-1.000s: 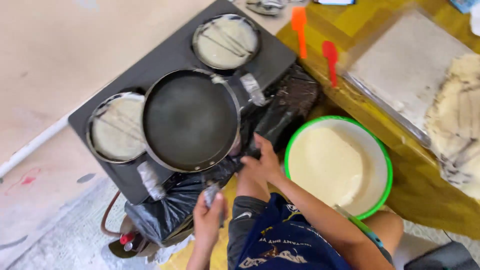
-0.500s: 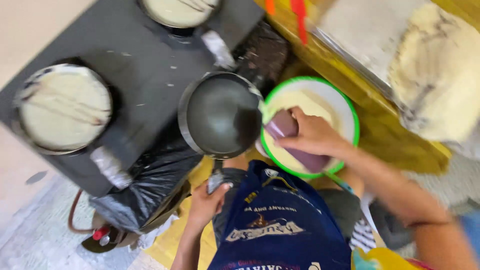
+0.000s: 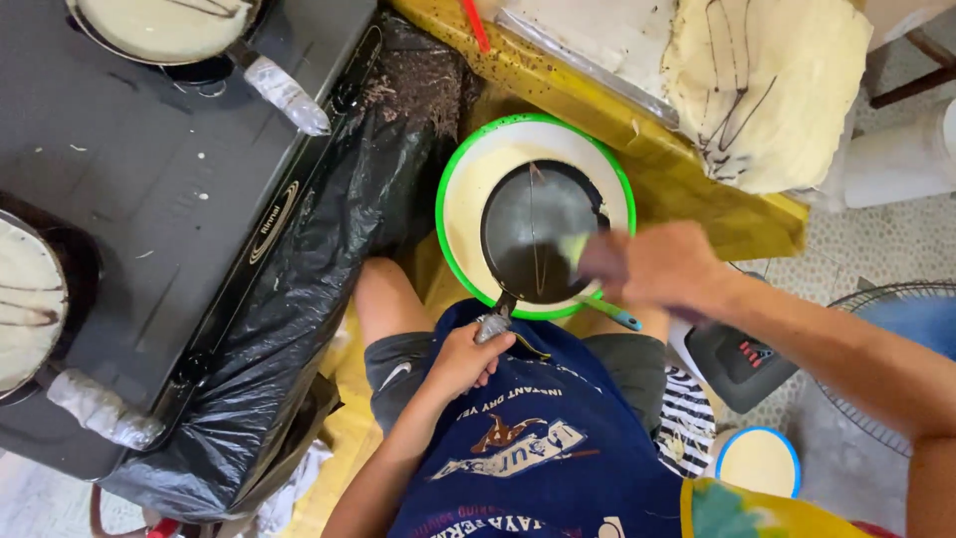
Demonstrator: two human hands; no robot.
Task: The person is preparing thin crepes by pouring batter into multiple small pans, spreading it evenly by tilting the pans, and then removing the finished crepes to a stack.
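Observation:
My left hand [image 3: 463,359] grips the wrapped handle of a dark round frying pan [image 3: 538,239], held over a green-rimmed bowl of pale batter [image 3: 468,189]. My right hand [image 3: 652,269] is at the pan's right edge, closed on a ladle with a blue-tipped handle [image 3: 609,314]; its cup is blurred by motion. I sit with the bowl between my knees.
A black stove top [image 3: 179,189] at left carries two pans of pale batter [image 3: 164,25] [image 3: 25,299] with wrapped handles. Black plastic sheet [image 3: 299,329] drapes its side. A yellow table [image 3: 687,169] holds stacked crepes [image 3: 767,85] and a tray. Small batter bowl [image 3: 759,463] at lower right.
The empty pan has come off the stove and moved right over the green-rimmed bowl. My right hand has picked up the ladle and brought it to the pan's edge.

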